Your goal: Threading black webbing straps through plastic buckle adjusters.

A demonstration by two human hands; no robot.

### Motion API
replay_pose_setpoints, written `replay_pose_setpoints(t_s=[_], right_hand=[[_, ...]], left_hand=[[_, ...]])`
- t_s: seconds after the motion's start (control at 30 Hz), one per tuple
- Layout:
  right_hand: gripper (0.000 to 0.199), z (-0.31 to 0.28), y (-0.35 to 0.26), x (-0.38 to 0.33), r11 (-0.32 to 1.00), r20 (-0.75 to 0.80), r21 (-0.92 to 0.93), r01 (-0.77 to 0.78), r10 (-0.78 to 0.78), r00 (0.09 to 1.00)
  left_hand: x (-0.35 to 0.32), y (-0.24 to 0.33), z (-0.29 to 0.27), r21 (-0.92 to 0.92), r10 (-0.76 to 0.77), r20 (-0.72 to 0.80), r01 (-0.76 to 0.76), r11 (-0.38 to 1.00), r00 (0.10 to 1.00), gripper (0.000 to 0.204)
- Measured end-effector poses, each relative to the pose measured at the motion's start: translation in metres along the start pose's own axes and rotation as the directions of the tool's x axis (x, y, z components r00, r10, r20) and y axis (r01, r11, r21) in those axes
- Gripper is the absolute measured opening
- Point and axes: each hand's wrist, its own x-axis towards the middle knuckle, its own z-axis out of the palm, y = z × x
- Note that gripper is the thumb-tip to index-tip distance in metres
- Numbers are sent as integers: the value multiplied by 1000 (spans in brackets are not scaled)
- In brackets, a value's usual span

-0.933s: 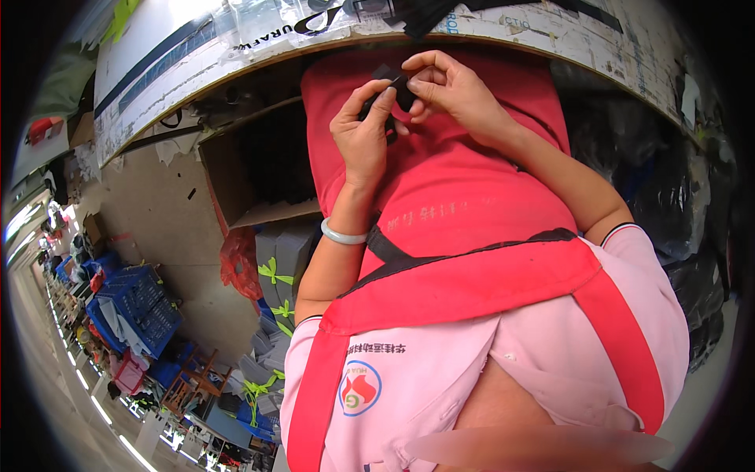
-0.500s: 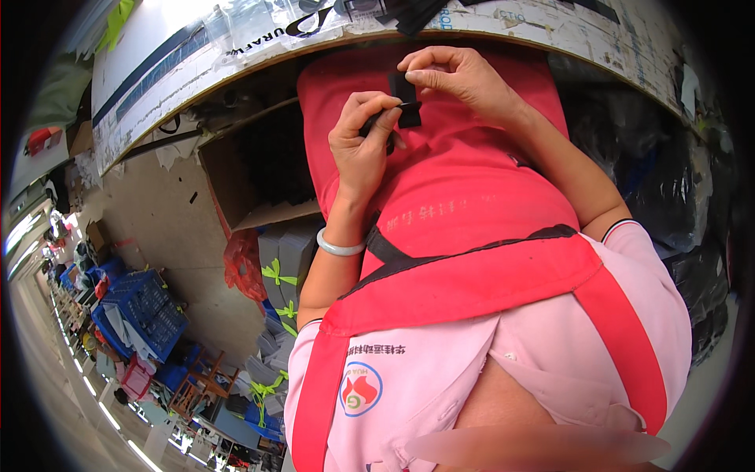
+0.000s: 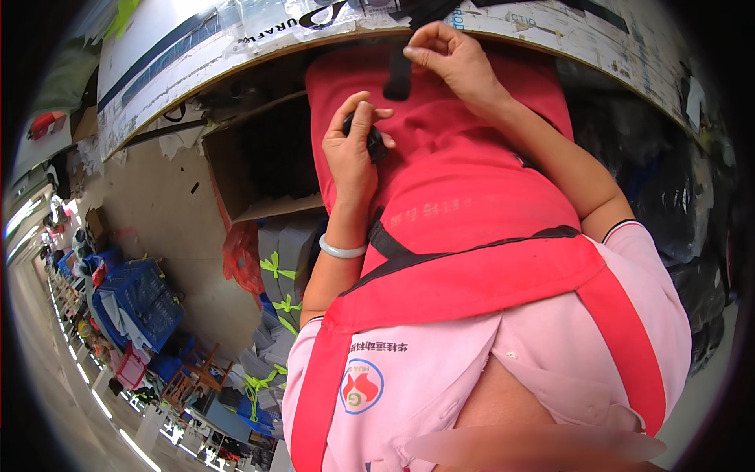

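Note:
My right hand (image 3: 458, 69) pinches the upper part of a short black strap (image 3: 398, 77) between thumb and fingertips. The strap hangs over my red apron (image 3: 456, 149), just below the table's edge. Lower and to the left, my left hand (image 3: 352, 149) is curled round a small black object (image 3: 376, 143), mostly hidden in the palm, so its kind does not show. The left thumb and forefinger point upward, apart from the strap.
A table (image 3: 535, 39) with a worn, printed white covering runs across the far side, with black straps (image 3: 429, 12) on it. Below it stands an open cardboard box (image 3: 228, 169) of dark pieces. Grey bundles (image 3: 285, 244) with green ties, a blue crate (image 3: 141, 303) and black plastic bags (image 3: 668, 204) lie around.
My right hand has moved up with the strap, toward the table edge. My left hand has let go of the strap and drawn slightly down and away, keeping the small black object.

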Motion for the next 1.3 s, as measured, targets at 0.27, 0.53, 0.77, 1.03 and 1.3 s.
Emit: replay_pose_setpoints(t_s=[0.27, 0.53, 0.77, 1.03, 1.3], right_hand=[[35, 61, -43, 2, 968, 399, -215, 130, -34, 916], [13, 19, -20, -13, 915, 499, -392, 90, 130, 857], [21, 0, -18, -15, 965, 454, -19, -262, 242, 858], [22, -14, -12, -16, 903, 408, 40, -428, 376, 832], [20, -84, -57, 114, 4, 377, -891, 454, -552, 744]], left_hand=[[-1, -1, -7, 22, -170, 164, 169, 985, 972, 43], [3, 0, 2, 29, -171, 281, 170, 985, 944, 60], [9, -2, -1, -111, -127, 269, 162, 981, 955, 39], [32, -16, 9, 2, -185, 281, 193, 981, 942, 18], [37, -9, 18, -109, -307, 211, 335, 936, 928, 11]])
